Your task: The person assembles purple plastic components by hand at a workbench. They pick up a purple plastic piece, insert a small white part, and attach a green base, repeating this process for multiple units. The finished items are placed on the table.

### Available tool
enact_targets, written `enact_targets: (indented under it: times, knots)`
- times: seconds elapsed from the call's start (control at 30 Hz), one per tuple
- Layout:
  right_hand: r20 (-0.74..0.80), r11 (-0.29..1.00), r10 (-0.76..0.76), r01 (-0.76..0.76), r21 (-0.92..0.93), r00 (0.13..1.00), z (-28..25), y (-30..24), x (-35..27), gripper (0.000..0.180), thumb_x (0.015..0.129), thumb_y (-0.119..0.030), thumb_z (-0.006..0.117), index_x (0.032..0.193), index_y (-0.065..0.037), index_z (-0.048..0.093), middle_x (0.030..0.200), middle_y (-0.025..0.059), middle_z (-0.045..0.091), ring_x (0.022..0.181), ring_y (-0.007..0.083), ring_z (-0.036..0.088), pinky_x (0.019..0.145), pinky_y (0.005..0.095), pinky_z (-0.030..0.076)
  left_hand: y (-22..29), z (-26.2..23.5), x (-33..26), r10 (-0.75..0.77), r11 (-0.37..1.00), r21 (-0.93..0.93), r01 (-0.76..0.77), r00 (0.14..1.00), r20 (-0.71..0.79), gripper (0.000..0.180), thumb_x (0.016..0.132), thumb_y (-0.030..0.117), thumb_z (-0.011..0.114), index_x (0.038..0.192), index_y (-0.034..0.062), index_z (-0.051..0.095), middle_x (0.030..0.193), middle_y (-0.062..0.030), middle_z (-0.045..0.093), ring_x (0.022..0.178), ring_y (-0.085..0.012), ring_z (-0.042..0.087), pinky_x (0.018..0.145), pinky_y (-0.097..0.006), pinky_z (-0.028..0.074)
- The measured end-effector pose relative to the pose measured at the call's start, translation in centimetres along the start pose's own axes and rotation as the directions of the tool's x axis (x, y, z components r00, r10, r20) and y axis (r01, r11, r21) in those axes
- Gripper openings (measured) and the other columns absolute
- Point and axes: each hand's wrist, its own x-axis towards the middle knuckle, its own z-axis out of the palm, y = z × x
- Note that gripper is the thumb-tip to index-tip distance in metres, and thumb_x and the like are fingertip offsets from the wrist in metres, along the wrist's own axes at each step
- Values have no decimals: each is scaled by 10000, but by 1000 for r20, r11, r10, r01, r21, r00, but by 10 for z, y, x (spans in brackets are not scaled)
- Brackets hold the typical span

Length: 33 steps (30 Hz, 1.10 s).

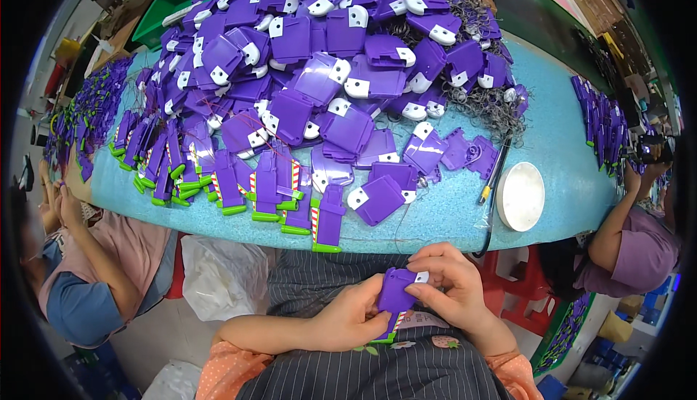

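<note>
Over my apron, both hands hold a purple plastic housing (pixel 396 290) with a white corner, a red-and-white striped edge and a green end. My left hand (pixel 347 318) grips it from the left, fingers wrapped round its lower side. With thumb and fingers, my right hand (pixel 451 286) pinches the white corner at its upper right. A thin wire rises from near this hand toward the table. In front, a large heap of purple housings with white corners (pixel 312 73) covers the table. Nearer the edge lie several purple pieces with green ends (pixel 330 218).
On the blue table (pixel 559 124) stand a round white dish (pixel 520 197) and a dark pen-like tool (pixel 495 171) with a cable. Tangled dark wires (pixel 483 109) lie beside the heap. Co-workers sit at left (pixel 109 269) and right (pixel 639 247). Red stools (pixel 523 295) stand below.
</note>
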Motion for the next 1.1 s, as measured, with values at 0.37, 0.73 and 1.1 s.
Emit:
enact_targets:
  times: [0.37,0.73,1.1]
  knots:
    - [12,950,-219,216,-226,976,-8,-3,-3,331,755,-51,723,1060,-7,604,1092,118,531,640,67,535,542,191,458,17,2,1,98,926,367,-92,995,3,288,953,163,454,1177,-17,454,930,-79,649,793,-119,633,659,-246,499]
    - [86,541,279,-230,809,956,12,8,-11,214,764,-24,679,869,-54,495,856,38,498,843,130,480,748,281,404,17,7,-1,315,820,505,-269,949,-6,225,929,128,479,1104,-12,469,757,-119,619,626,-233,635,541,-330,480]
    - [-28,915,-3,14,404,1000,10,4,0,190,795,-2,659,844,-30,477,845,60,471,760,115,447,699,247,376,4,-11,11,237,958,160,-238,971,25,263,931,54,455,1175,-33,411,884,-56,600,773,-56,557,677,-229,467]
